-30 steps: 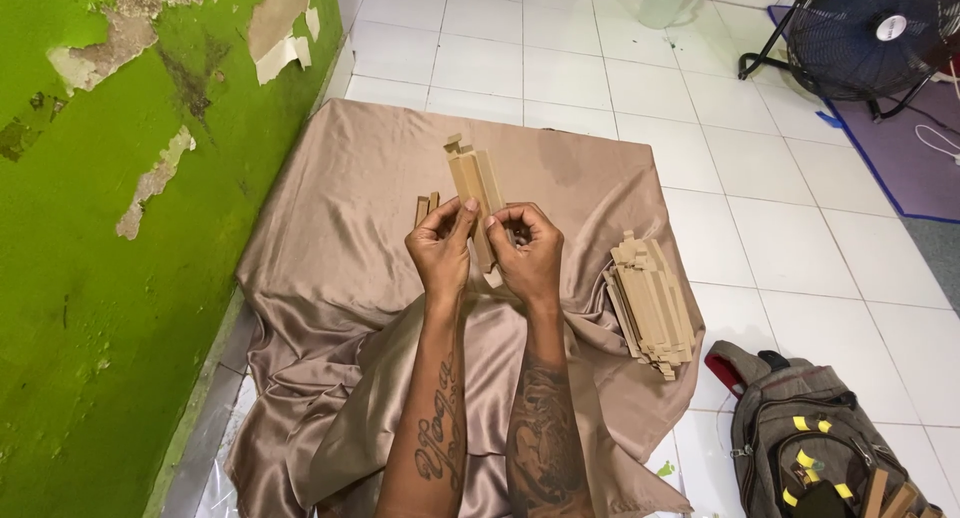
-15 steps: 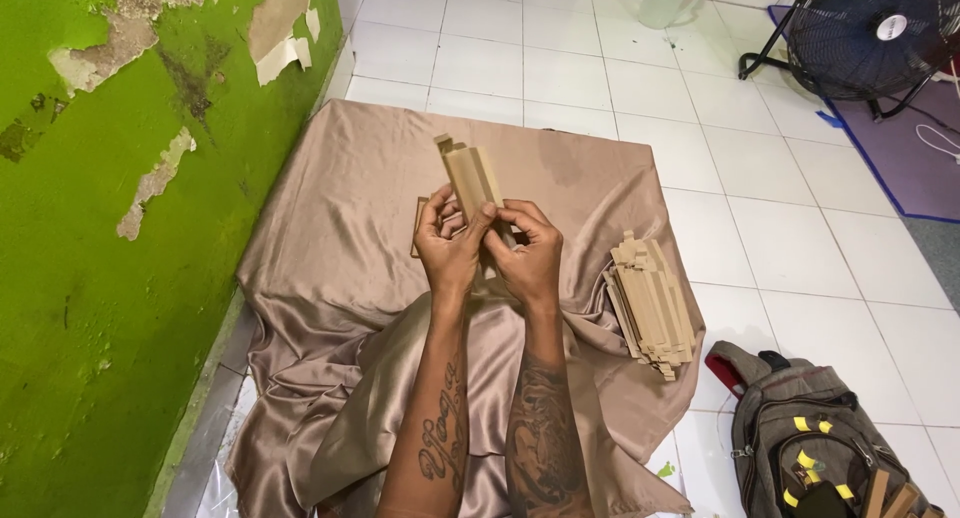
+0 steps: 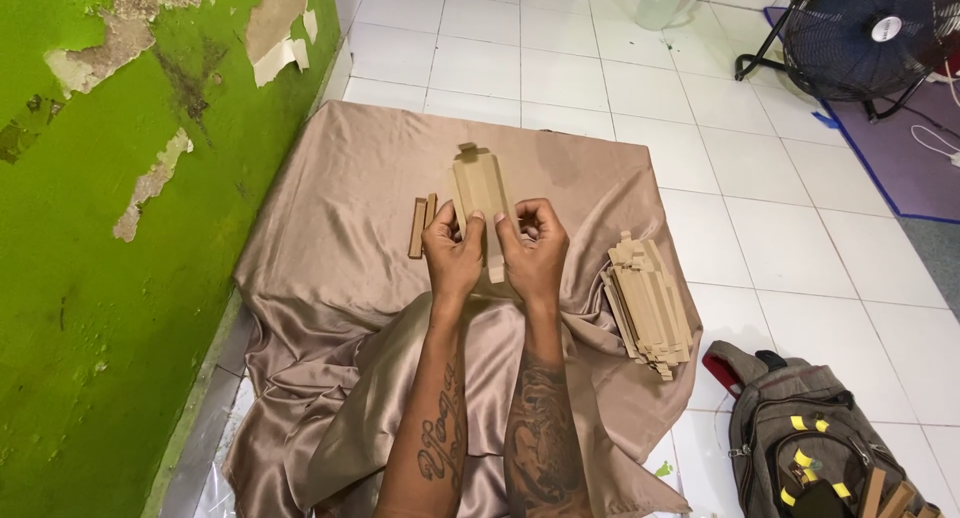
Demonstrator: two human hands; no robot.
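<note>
A flat brown cardboard box blank (image 3: 482, 186) is held upright over the tan satin cloth (image 3: 340, 208). My left hand (image 3: 452, 255) grips its lower left edge and my right hand (image 3: 533, 253) grips its lower right edge, thumbs pressed on its face. Just left of my left hand, two folded cardboard pieces (image 3: 421, 225) lie on the cloth. A stack of flat cardboard blanks (image 3: 650, 303) sits at the cloth's right edge, a short way from my right hand.
A green wall with peeling paint (image 3: 110, 178) runs along the left. White floor tiles (image 3: 780, 238) surround the cloth. A grey backpack (image 3: 815, 448) lies at the lower right, a black floor fan (image 3: 865, 33) at the top right, a clear plastic bottle (image 3: 665, 0) at the top.
The cardboard blank has turned more face-on and sits a little lower between my hands. My hands have spread slightly to its two edges.
</note>
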